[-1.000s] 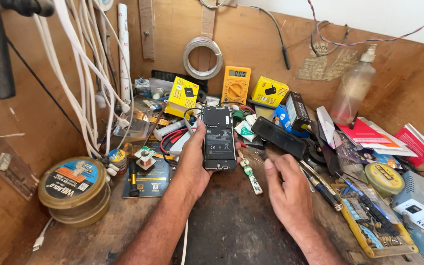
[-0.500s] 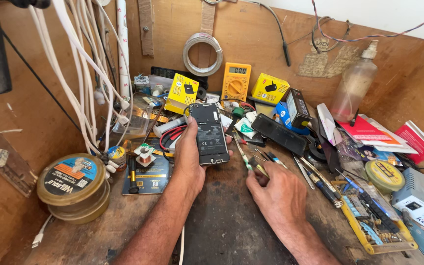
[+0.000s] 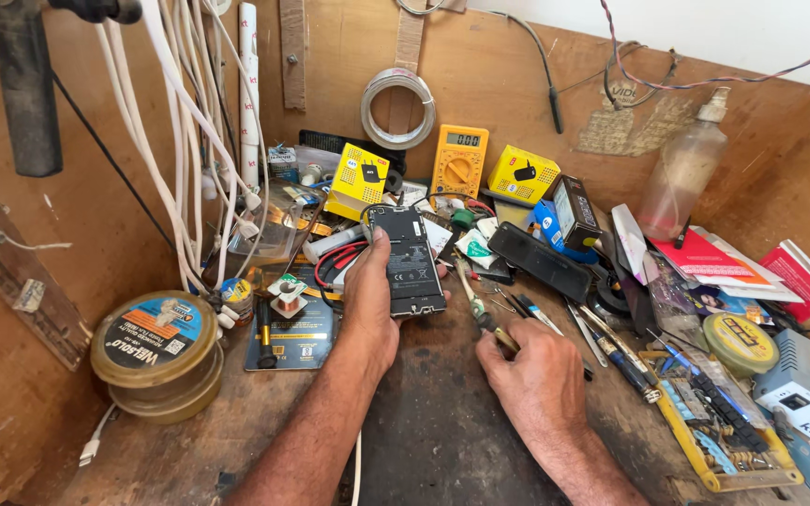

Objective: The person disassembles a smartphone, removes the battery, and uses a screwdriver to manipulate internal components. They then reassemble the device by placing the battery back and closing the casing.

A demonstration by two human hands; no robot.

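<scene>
- Presently, the left hand (image 3: 372,305) holds an opened phone (image 3: 408,260), back cover off, its dark inner side facing up; thumb along the near left edge, fingers curled under, so the grip is closed around the phone body.
- The phone sits raised just above the surface (image 3: 442,440), long axis running away from the person, slightly tilted toward the back wall.
- The right hand (image 3: 536,375) rests on the surface to the right of the phone, fingers pressed together on the handle of a slim screwdriver (image 3: 475,305).
- The tool's shaft points up and left, its tip near the phone's lower right edge; whether it touches cannot be told.
- The phone lies to the upper left of the right hand; the left hand is the nearer, being on it.
- Nearby: a yellow multimeter (image 3: 459,161) behind, a round tin (image 3: 154,349) at left, a tray of small tools (image 3: 719,426) at right.
</scene>
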